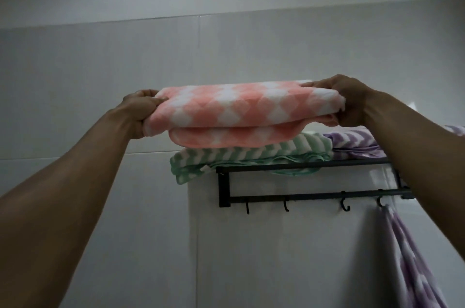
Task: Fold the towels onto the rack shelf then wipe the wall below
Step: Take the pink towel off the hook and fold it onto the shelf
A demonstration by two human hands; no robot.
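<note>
So the pink towel (241,116) was a fluffy pink-and-white zigzag one, folded into a thick stack and held flat up in the air, just above the green towel (241,154). Left hand (141,116) was at 9 o'clock of it, fingers clenched around the left end. Right hand (349,101) was at 3 o'clock, thumb on top and fingers curled under, pinching the right end. The green zigzag towel sat folded on the black rack shelf (302,164), its left corner drooping over the edge, with a purple towel (352,144) next to it at 3 o'clock. Another purple one (412,257) hung from a hook (380,201) around 5 o'clock. No labels or writing I could read anywhere.
</note>
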